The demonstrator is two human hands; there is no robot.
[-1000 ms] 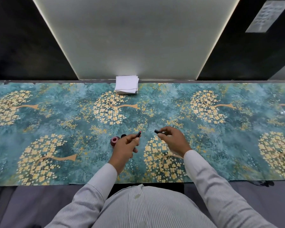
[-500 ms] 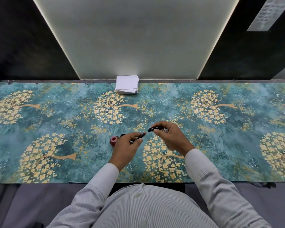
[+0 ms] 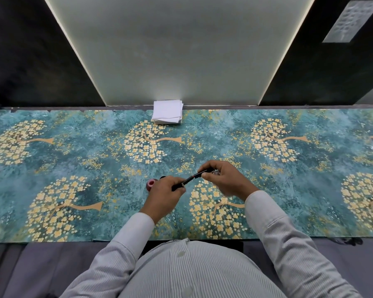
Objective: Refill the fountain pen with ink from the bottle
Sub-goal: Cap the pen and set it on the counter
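A: What is lying around the hands?

B: One stack of white square paper sheets (image 3: 168,111) is sitting at the far edge of the table (image 3: 52,160), which is wearing a teal cloth printed with golden blossom trees. It is resting well apart from the hands. Just behind the left hand (image 3: 164,193) one small pink round ink bottle (image 3: 150,184) is standing on the cloth, and a dark round thing beside it, perhaps its cap, is showing only as a sliver.

A: Is anything blocking the view?

B: The left hand's knuckles are hiding most of that dark thing and part of the bottle. The right hand (image 3: 226,179) is covering the far end of the pen.

A: And the pen itself?

B: One slim black fountain pen (image 3: 188,179) is hanging above the table between the two hands. Its long axis is running on a slant, from lower left near the person up to the right and away. A red band is showing near its middle, where two sections are meeting. Which end is carrying the nib I cannot tell.

A: How are the hands holding it?

B: The left hand's fingers are curling round the nearer section; the right hand's thumb and fingertips are pinching the farther section. Two white striped sleeves (image 3: 274,220) are showing.
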